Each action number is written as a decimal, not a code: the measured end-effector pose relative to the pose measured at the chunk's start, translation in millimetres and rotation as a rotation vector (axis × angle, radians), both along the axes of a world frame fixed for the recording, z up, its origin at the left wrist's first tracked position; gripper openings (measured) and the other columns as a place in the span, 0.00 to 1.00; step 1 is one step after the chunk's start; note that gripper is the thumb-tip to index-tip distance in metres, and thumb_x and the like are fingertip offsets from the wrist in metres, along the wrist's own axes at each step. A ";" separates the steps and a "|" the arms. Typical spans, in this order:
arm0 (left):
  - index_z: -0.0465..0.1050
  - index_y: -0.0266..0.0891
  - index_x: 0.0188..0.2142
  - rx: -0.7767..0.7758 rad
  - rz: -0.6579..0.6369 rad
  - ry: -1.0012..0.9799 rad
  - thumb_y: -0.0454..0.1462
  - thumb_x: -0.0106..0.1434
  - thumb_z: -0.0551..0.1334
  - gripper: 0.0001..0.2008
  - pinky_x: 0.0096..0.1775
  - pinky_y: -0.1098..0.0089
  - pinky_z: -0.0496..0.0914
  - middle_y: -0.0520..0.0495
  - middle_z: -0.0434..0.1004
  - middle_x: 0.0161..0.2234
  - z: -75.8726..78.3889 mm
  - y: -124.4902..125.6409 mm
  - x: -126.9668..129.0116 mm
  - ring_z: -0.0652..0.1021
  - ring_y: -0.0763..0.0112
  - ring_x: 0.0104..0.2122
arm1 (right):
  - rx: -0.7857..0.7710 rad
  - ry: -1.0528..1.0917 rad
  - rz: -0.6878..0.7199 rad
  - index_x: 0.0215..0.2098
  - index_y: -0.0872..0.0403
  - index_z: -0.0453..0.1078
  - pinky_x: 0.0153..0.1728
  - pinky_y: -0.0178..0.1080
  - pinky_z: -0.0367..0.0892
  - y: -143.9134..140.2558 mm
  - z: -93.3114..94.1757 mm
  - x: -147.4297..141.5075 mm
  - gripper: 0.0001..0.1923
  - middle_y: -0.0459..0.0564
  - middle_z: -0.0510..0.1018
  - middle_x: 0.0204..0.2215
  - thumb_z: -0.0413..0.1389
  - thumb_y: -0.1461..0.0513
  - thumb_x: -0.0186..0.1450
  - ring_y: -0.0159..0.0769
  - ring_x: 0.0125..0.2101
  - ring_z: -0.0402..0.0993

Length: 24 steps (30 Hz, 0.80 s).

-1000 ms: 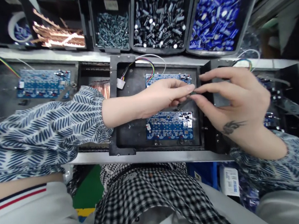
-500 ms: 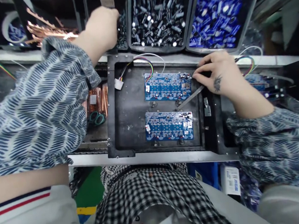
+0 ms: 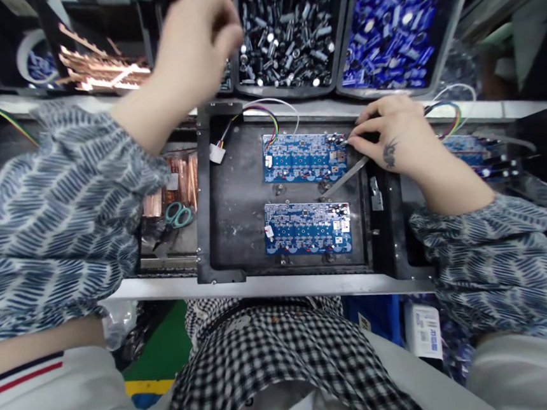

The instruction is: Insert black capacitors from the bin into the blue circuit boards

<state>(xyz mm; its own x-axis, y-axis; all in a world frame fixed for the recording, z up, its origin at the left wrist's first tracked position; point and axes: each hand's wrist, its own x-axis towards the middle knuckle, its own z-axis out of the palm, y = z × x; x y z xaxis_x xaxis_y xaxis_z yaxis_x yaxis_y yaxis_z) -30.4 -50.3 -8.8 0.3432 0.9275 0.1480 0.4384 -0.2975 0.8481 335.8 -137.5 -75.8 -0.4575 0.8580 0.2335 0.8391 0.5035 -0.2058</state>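
Note:
My left hand (image 3: 199,45) is raised over the near edge of the parts bins, fingers curled in and slightly blurred; whatever they hold is hidden. My right hand (image 3: 389,134) pinches thumb and fingertips together at the top right corner of the upper blue circuit board (image 3: 305,157), beside its small black capacitors (image 3: 336,139). What sits in that pinch is too small to make out. A thin grey strip (image 3: 345,179) slants from under the right thumb to between the boards. Below lies the lower blue circuit board (image 3: 308,229). Both boards rest in a black tray (image 3: 238,233).
Bins of black capacitors (image 3: 287,38) and blue capacitors (image 3: 387,29) stand behind the tray, with copper strips (image 3: 103,70) further left. Teal-handled scissors (image 3: 177,214) lie left of the tray. A white connector (image 3: 217,152) on coloured wires hangs at the tray's upper left.
My left hand has lifted from the small-parts bin and moved slightly right, its fingers now turned inward. My right hand stays at the upper board's corner.

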 end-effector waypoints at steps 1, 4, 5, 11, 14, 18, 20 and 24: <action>0.73 0.39 0.38 0.044 -0.030 0.013 0.33 0.70 0.60 0.03 0.58 0.65 0.59 0.48 0.74 0.43 4.5 -17.7 9.3 0.66 0.68 0.44 | 0.013 0.003 0.014 0.33 0.47 0.77 0.51 0.59 0.59 1.5 -1.9 1.6 0.11 0.54 0.78 0.41 0.58 0.53 0.70 0.49 0.46 0.66; 0.69 0.39 0.34 -0.212 -0.152 -0.084 0.32 0.72 0.60 0.08 0.41 0.71 0.66 0.51 0.72 0.32 12.2 -73.0 37.2 0.69 0.75 0.33 | 0.025 0.011 0.048 0.33 0.46 0.77 0.51 0.60 0.60 6.3 -5.6 6.3 0.11 0.52 0.79 0.40 0.59 0.52 0.69 0.49 0.46 0.67; 0.68 0.39 0.33 -0.377 -0.172 -0.164 0.32 0.73 0.60 0.09 0.38 0.72 0.66 0.52 0.71 0.30 12.1 -88.9 44.8 0.69 0.77 0.30 | 0.020 0.010 0.055 0.33 0.46 0.77 0.52 0.60 0.61 6.5 -4.5 6.3 0.11 0.52 0.79 0.40 0.59 0.51 0.69 0.50 0.46 0.68; 0.73 0.34 0.34 -0.992 -0.156 -0.510 0.35 0.75 0.60 0.10 0.39 0.77 0.68 0.49 0.77 0.33 -1.8 -132.6 58.6 0.72 0.82 0.28 | 0.041 0.117 0.051 0.52 0.44 0.76 0.55 0.61 0.66 -35.7 42.4 -39.8 0.13 0.55 0.76 0.55 0.59 0.53 0.70 0.53 0.55 0.70; 0.74 0.33 0.34 -1.090 -0.165 -0.582 0.36 0.74 0.61 0.12 0.41 0.77 0.68 0.49 0.77 0.32 -5.9 -142.8 58.3 0.72 0.82 0.29 | 0.037 0.144 0.131 0.50 0.40 0.75 0.54 0.58 0.70 -71.8 70.9 -80.8 0.12 0.50 0.78 0.54 0.61 0.53 0.69 0.51 0.55 0.73; 0.72 0.34 0.33 -1.027 -0.274 -0.529 0.37 0.75 0.60 0.12 0.41 0.73 0.68 0.51 0.75 0.29 -7.5 -159.7 61.0 0.73 0.80 0.29 | 0.114 0.172 0.201 0.40 0.44 0.77 0.52 0.54 0.73 -98.3 86.9 -109.0 0.03 0.47 0.82 0.47 0.60 0.58 0.70 0.46 0.50 0.77; 0.72 0.35 0.33 -0.859 -0.387 -0.340 0.38 0.72 0.63 0.11 0.42 0.70 0.68 0.49 0.76 0.31 -6.7 -154.2 54.9 0.73 0.76 0.31 | 0.115 0.170 0.202 0.38 0.45 0.77 0.50 0.53 0.74 -103.1 89.6 -106.6 0.02 0.47 0.83 0.45 0.61 0.60 0.70 0.46 0.49 0.78; 0.74 0.39 0.44 -0.238 -0.085 0.196 0.39 0.68 0.66 0.08 0.57 0.62 0.62 0.46 0.77 0.45 -6.2 -86.2 -1.3 0.71 0.65 0.45 | 0.141 0.120 0.108 0.39 0.42 0.75 0.48 0.55 0.76 -107.2 90.8 -81.3 0.04 0.48 0.82 0.43 0.62 0.61 0.68 0.48 0.48 0.79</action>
